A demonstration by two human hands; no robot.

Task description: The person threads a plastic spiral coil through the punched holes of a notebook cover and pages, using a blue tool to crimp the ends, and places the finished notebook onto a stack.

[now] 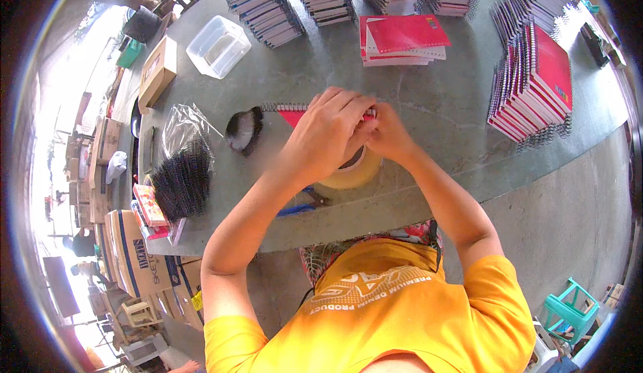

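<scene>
A red spiral notebook (290, 116) is mostly hidden under my hands at the middle of the table. Its dark binding coil (271, 107) sticks out past the left end. My left hand (329, 126) is closed over the notebook, fingers bent across its top edge. At the notebook's right end my right hand (388, 132) is closed, its fingertips pinched by the binding and meeting my left fingers. What exactly lies between those fingertips is hidden. Just below my hands lies a roll of clear yellowish tape (348, 175). Blue-handled pliers (301, 205) rest near the table's front edge.
A dark ring-shaped thing (244, 132) lies left of the notebook. Many black binding coils (183, 180) spill from a clear bag. Farther back are a clear plastic tub (218, 46), loose red covers (405, 38) and several notebook stacks (258, 8). Red notebooks (532, 85) are piled right.
</scene>
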